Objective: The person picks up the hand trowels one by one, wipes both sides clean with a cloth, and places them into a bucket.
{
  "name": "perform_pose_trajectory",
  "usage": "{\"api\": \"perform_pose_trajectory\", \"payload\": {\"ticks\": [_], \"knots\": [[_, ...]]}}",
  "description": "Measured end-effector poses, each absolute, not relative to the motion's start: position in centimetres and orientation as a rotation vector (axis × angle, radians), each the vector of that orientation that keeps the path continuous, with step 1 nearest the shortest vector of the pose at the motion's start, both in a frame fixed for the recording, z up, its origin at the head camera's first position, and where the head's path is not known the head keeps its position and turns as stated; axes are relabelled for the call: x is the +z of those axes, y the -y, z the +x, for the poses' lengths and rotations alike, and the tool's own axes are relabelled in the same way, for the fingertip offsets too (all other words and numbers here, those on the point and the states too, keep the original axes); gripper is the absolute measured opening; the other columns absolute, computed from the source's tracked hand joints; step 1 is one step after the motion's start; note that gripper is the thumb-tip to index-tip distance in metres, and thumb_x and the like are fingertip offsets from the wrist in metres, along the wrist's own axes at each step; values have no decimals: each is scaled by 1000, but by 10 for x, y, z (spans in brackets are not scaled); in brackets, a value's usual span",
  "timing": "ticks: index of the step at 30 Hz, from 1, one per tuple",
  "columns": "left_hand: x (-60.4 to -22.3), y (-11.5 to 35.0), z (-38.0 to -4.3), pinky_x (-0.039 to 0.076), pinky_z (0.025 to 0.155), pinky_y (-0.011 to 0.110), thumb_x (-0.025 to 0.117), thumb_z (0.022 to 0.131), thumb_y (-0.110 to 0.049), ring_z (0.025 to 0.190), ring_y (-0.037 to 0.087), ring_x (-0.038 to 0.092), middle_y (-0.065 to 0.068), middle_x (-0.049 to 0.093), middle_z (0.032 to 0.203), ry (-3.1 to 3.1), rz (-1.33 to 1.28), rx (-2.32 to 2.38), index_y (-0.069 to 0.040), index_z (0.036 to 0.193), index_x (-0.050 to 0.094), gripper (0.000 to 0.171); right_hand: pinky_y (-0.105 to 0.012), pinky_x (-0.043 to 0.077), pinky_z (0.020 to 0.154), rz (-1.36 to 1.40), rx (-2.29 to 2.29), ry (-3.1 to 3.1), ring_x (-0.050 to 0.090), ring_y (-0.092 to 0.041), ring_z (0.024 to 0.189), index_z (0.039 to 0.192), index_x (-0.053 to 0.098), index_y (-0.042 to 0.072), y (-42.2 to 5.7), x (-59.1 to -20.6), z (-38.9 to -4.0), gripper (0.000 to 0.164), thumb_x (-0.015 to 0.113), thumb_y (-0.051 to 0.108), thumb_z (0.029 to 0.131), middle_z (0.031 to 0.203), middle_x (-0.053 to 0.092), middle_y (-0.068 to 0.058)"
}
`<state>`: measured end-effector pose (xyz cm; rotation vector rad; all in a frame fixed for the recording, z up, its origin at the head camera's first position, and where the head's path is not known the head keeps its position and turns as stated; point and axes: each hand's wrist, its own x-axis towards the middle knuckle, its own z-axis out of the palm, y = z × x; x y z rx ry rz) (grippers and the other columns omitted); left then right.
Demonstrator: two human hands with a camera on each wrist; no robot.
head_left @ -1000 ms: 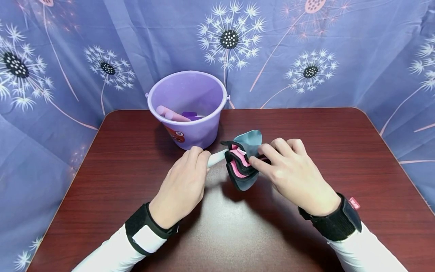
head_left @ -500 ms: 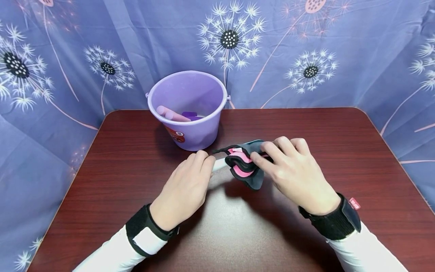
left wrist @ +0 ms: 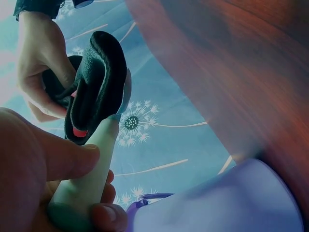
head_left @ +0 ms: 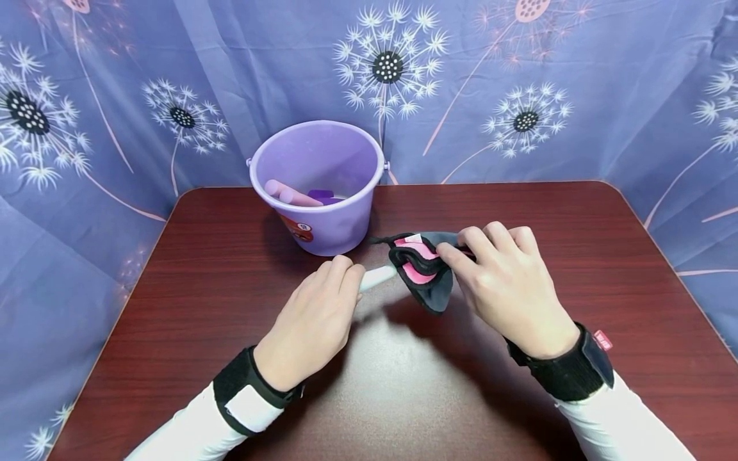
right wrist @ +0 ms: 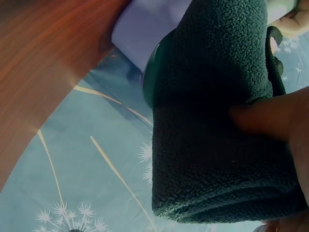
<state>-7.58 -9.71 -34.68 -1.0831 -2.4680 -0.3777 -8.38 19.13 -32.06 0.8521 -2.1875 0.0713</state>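
My left hand (head_left: 314, 320) grips the pale mint handle of what looks like a toy shovel (head_left: 378, 277); in the left wrist view the thumb lies along the handle (left wrist: 89, 176). A folded, fleecy cloth (head_left: 435, 293), dark grey with black edging and pink inside, wraps around the shovel's head. My right hand (head_left: 513, 291) pinches this cloth, its thumb pressing into it in the right wrist view. Only a teal edge of the shovel's blade (right wrist: 152, 72) shows past the cloth (right wrist: 207, 159); the rest is hidden. Both hands are above the table's middle.
A purple bucket (head_left: 354, 221) stands behind the left hand, with pink handles (head_left: 291, 194) and a darker purple piece (head_left: 323, 195) inside. The dark red wooden table (head_left: 190, 269) ends at a blue dandelion-print curtain (head_left: 277, 57).
The right hand and cloth have shifted slightly right and up. The cloth covers the teal blade that showed a second ago, and the shovel's handle has swung a little. The bucket stays put.
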Motion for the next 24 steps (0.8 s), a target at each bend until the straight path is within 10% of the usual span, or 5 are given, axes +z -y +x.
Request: {"api": "perform_pose_trajectory", "payload": {"ticks": [24], "knots": [[-343,104,-79,47,67,39,67,99,-2,80,31,52,15,50,98,2413,-1018,-473,7,116,54,23,-57,31,65,720,149,2225,48,-42,74,110,72,4,-212,-317,-92,23,51,11,102,92,58,-17]]}}
